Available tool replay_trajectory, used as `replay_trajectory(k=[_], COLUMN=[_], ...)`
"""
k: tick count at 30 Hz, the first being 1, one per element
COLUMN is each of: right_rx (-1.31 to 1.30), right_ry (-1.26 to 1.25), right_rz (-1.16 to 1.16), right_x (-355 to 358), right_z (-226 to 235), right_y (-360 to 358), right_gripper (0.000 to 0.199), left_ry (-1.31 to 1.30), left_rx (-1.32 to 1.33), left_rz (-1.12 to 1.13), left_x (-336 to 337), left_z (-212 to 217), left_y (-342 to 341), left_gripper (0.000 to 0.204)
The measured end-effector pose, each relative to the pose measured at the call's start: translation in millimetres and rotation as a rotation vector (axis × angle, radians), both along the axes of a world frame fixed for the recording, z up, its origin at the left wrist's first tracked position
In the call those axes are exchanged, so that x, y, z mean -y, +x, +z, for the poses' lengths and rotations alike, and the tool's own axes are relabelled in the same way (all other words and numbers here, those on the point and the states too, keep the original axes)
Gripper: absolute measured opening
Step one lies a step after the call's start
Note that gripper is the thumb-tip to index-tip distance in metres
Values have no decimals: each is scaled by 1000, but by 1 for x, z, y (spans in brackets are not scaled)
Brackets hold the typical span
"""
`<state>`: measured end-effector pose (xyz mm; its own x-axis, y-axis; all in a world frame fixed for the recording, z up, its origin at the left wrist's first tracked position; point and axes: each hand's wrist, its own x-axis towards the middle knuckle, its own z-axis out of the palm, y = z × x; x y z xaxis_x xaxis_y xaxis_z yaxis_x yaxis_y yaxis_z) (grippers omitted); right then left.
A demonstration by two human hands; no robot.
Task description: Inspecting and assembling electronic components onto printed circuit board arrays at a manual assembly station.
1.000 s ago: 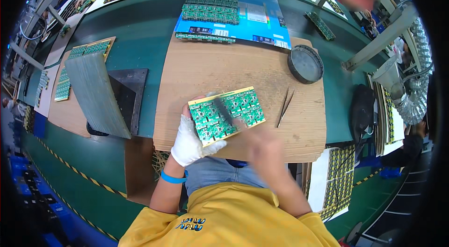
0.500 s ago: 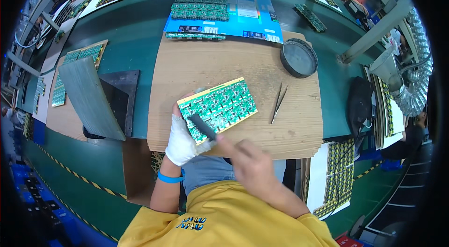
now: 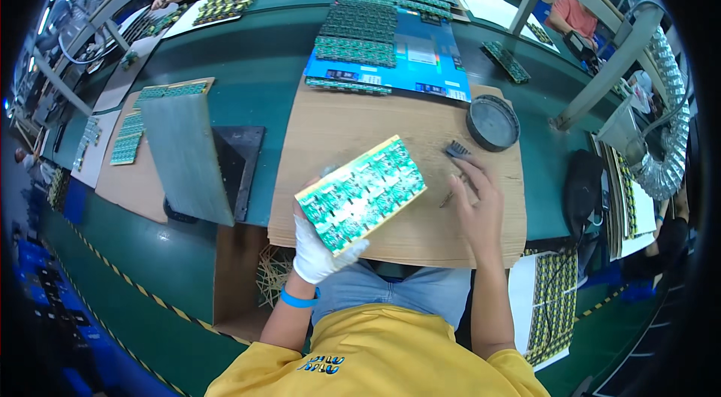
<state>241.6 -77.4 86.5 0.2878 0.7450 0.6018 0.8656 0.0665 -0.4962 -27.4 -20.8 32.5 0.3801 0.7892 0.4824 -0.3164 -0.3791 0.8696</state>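
A green circuit board panel (image 3: 362, 194) with pale yellow edge strips is tilted in front of me, glare across its middle. My left hand (image 3: 314, 253), in a white glove, grips it from the lower left and beneath; some fingers are hidden behind it. My bare right hand (image 3: 482, 205) is over the cardboard to the right, thumb and forefinger spread apart. At its fingertips lies a small black brush (image 3: 457, 149), its bristles facing up and right. The tweezers (image 3: 447, 200) show only in part beside the thumb; whether the thumb touches them is hard to see.
A round black dish (image 3: 493, 123) stands at the cardboard's (image 3: 338, 119) far right. Beyond, rows of circuit boards (image 3: 359, 33) lie on a blue sheet (image 3: 443, 81). A slanted grey plate on a stand (image 3: 188, 160) rises at left, and a metal post (image 3: 601, 74) at right. Co-workers sit across the benches.
My right hand has gone from the panel to the right, and the brush is now down by the tweezers. The panel stays in my left hand. The whole view has shifted.
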Motion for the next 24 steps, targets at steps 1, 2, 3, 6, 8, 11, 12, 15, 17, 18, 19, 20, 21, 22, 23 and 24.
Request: replay_trajectory(k=[1, 2, 3, 6, 8, 11, 12, 15, 17, 18, 19, 20, 21, 22, 23, 24], right_rx=[-293, -304, -554, -1049, -1137, -1072, -951, -682, -551, -595, -633, -667, -669, -687, -703, -715], right_ry=[3, 6, -55, -196, -190, -208, -207, -98, -34, 6, 43, 80, 83, -4, -92, -184], right_rz=[94, 123, 219, 430, 579, 782, 877, 1038, 1114, 1008, 891, 775, 778, 785, 791, 791], right_x=[-7, -14, -22, -38, -42, -41, -42, -61, -69, -70, -70, -69, -67, -62, -57, -52], right_z=[0, 2, 8, 22, 23, 30, 34, 37, 31, 25, 18, 11, 2, -6, -14, -22], right_y=[-14, -29, -45, -79, -95, -128, -139, -169, -180, -185, -188, -189, -190, -191, -192, -192], right_gripper=[28, 28, 27, 27, 25, 26, 29, 33, 36, 36, 36, 37, 37, 35, 32, 29], left_ry=[9, -37, -85, 7, 274, -693, -1174, -957, -747, -643, -517, -375, -272, -163, -157, -67], left_rx=[-3, -55, -107, -134, -81, 141, 276, 251, 214, 192, 49, -92, -107, -126, -132, -233], left_rz=[16, -12, -38, -21, 17, -233, -373, -228, -105, -43, 292, 623, 803, 991, 1002, 1166], left_x=[9, 23, 35, 38, 33, 36, 37, 36, 32, 32, 23, 8, -9, -25, -38, -50], left_z=[5, 11, 16, 24, 29, 41, 45, 41, 37, 38, 47, 59, 57, 58, 62, 65], left_y=[0, -1, -2, -14, -24, -54, -63, -88, -106, -115, -122, -129, -143, -157, -170, -180], left_gripper=[113, 108, 104, 99, 99, 93, 92, 82, 72, 68, 65, 63, 63, 62, 62, 61])
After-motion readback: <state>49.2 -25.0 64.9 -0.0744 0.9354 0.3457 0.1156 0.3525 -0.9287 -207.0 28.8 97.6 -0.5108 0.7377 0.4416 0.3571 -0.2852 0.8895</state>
